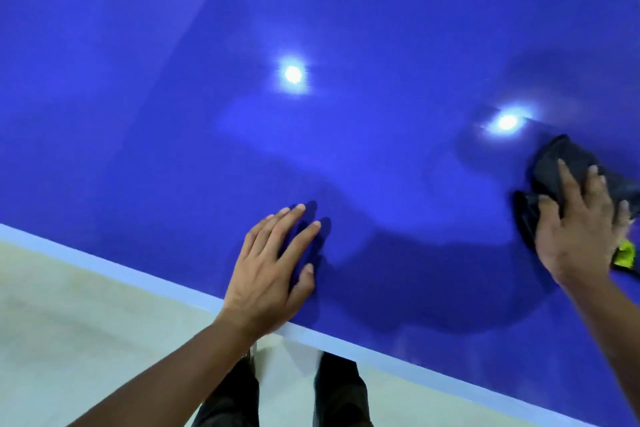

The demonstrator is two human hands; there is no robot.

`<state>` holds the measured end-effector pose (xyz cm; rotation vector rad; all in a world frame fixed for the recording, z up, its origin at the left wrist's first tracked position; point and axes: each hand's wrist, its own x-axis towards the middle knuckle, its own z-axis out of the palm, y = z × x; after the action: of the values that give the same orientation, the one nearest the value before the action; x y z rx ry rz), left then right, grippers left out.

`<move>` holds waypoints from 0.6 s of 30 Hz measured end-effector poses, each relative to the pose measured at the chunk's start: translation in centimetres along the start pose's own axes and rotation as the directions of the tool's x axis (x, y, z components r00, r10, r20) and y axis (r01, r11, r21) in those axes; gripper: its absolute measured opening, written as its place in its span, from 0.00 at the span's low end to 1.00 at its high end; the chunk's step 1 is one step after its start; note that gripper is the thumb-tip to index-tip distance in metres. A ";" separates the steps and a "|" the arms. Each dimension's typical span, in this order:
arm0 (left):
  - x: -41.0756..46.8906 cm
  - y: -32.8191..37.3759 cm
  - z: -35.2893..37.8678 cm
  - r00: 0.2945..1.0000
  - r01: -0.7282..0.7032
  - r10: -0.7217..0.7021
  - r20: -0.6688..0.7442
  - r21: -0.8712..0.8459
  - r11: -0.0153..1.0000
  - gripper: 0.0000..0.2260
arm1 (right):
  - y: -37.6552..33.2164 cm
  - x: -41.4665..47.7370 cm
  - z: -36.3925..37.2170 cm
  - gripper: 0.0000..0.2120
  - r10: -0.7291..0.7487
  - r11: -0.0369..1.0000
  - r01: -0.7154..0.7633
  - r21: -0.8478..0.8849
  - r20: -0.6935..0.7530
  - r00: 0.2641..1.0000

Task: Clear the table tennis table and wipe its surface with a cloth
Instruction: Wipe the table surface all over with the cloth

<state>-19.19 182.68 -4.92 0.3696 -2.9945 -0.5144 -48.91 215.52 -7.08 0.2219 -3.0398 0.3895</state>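
Table (311,10) showed only the dark cloth (557,163) at the frame's right edge, pressed under the right hand's (581,229) spread fingers; left hand (273,263) flat at lower centre, holding nothing; clearing looked done, wiping under way, remainder unclear.

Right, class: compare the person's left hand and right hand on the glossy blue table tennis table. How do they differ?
The left hand rests directly on the glossy blue table tennis table; the right hand presses on a crumpled dark grey cloth. The left hand's wrist lies at the table's white edge; the right hand is further in. Shared: both lie palm down, fingers straight and spread.
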 end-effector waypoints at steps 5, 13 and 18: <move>-6.5 -7.3 -2.6 0.974 0.220 -0.220 -0.054 0.002 0.975 0.25 | -13.5 -3.9 3.0 0.31 -0.138 0.990 0.138 0.010 0.039 0.990; -14.8 -15.8 -5.1 0.982 0.190 -0.190 0.001 0.042 0.981 0.29 | -35.9 -11.3 7.7 0.31 -0.406 0.909 0.413 -0.060 0.096 0.909; -15.1 -16.5 -5.6 0.990 0.133 -0.135 0.044 0.046 0.990 0.29 | -47.4 -16.5 10.1 0.29 -0.608 0.792 0.609 0.043 0.150 0.780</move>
<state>-0.23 169.59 -5.83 0.5733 -3.0447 -0.4769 -25.96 169.75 -6.62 1.2497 -2.8738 0.3112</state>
